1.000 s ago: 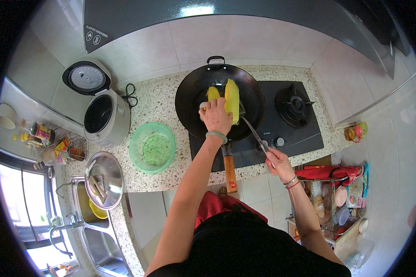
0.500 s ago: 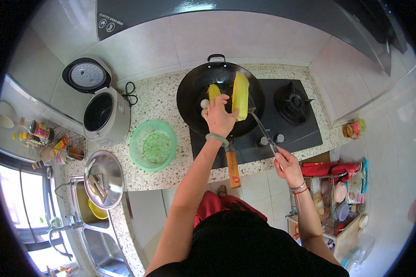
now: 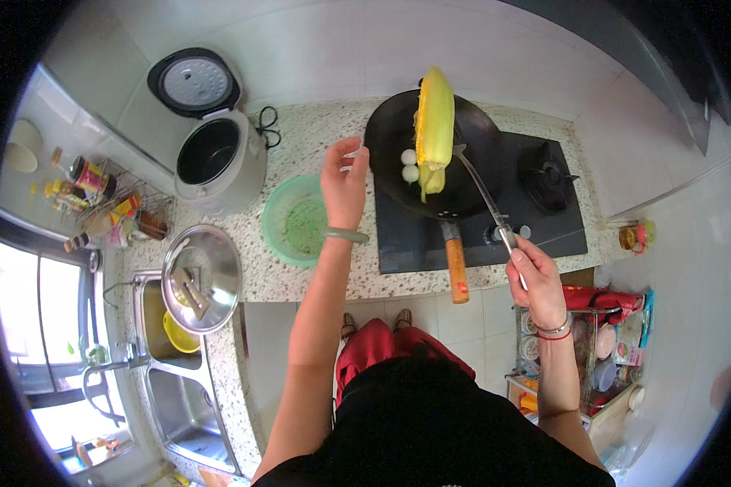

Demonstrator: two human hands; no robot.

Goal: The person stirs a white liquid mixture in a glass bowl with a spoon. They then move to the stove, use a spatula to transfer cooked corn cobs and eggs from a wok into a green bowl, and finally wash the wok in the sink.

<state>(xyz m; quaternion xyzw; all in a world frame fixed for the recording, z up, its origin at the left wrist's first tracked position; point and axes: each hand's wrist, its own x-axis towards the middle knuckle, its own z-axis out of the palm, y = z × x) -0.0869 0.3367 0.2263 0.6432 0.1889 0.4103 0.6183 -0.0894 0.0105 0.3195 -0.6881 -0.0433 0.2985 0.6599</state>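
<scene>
1. My left hand (image 3: 345, 183) hangs over the speckled counter (image 3: 333, 268), fingers loosely spread and holding nothing, between the green bowl (image 3: 299, 223) and the black wok (image 3: 430, 154).
2. My right hand (image 3: 534, 280) is closed around the handle end of a metal spatula (image 3: 483, 191) — its blade reaches into the wok beside the corn.
3. The corn cob (image 3: 434, 126) stands on end in the wok, husk partly on, with 2 white eggs (image 3: 410, 165) just to its left.
4. The wok sits on the left of the black gas hob (image 3: 544, 219), its orange-tipped handle (image 3: 456, 272) pointing toward me.
5. Further left — an open rice cooker (image 3: 215, 158), and a pot lid (image 3: 201, 278) over the sink (image 3: 179, 398).
</scene>
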